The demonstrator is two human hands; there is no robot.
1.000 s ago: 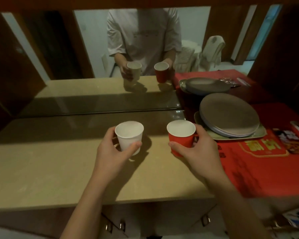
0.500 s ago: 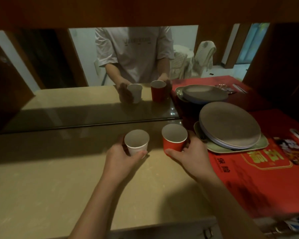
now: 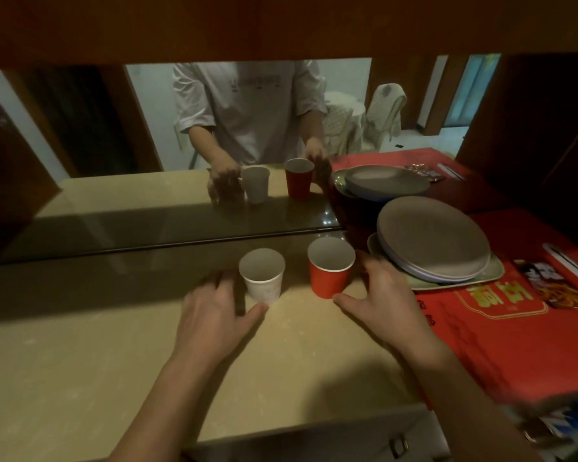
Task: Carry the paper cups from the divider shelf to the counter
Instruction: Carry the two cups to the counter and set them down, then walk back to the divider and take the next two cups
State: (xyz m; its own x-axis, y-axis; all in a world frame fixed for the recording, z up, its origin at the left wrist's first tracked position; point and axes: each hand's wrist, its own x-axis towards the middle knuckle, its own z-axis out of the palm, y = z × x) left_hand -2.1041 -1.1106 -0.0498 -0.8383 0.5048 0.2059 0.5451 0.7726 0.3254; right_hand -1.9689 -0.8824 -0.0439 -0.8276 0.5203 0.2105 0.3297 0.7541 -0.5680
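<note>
Two paper cups stand upright on the beige counter (image 3: pixel 80 345), close to the mirror (image 3: pixel 147 201). The red cup (image 3: pixel 329 270) sits at 3 o'clock of the white cup (image 3: pixel 262 278), with a small gap between them.

The left hand (image 3: pixel 211 315) is spread and grasping nothing. Its blurred fingers (image 3: pixel 216 283) lie at 9 o'clock of the white cup, apart from it, and its thumb tip is at 6 o'clock by the base. I cannot tell whether the thumb touches.

The right hand (image 3: pixel 384 301) is likewise loose and holds nothing. Its fingers (image 3: pixel 371 266) are at 3 o'clock of the red cup and its thumb is at 6 o'clock near the base.

Stacked grey plates (image 3: pixel 431 241) rest at 3 o'clock of the red cup, beside a red cloth (image 3: pixel 514 345).
</note>
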